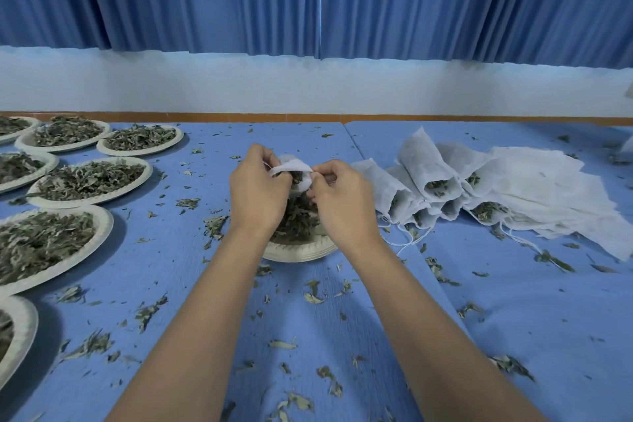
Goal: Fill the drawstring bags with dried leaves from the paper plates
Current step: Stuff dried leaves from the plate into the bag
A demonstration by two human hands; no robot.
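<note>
A white drawstring bag (297, 168) is held over a paper plate (297, 252) heaped with dried leaves (297, 216) at the table's centre. My left hand (257, 188) pinches the bag's left rim and my right hand (340, 197) pinches its right rim, holding the mouth apart. Dark leaves show inside the mouth. The bag's lower part is hidden behind my hands.
Several paper plates of dried leaves (90, 180) crowd the left side of the blue table (308, 319). Filled bags (430, 178) lie in a heap to the right, beside a stack of flat empty bags (555, 195). Loose leaf bits litter the cloth. Blue curtains hang behind.
</note>
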